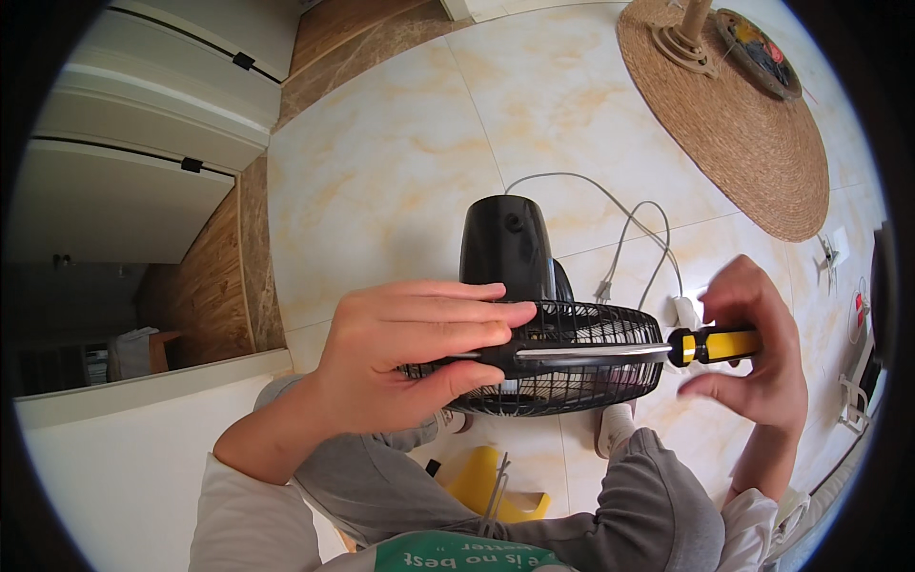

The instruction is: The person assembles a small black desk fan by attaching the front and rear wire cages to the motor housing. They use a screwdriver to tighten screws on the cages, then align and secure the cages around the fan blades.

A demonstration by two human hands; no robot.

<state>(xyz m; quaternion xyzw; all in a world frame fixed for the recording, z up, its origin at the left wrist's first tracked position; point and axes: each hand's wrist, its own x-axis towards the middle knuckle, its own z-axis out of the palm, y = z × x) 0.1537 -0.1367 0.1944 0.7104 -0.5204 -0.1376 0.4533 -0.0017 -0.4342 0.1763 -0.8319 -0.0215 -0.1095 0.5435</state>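
L hand (405, 357) fingers clamp the fan (553, 357) grille's rim to steady it, while R hand (753, 348) fingers wrap the screwdriver (620, 353) handle, blade laid across the grille.

The left hand (405, 353) reaches in from the lower left. Its fingers lie long and flat, pointing right, with the thumb tucked under, pinching. The left arm is bare up to a pale sleeve. The right hand (758, 348) sits at the far right, fingers curled in a loose grip, thumb low. Both knees are bent up near the body.
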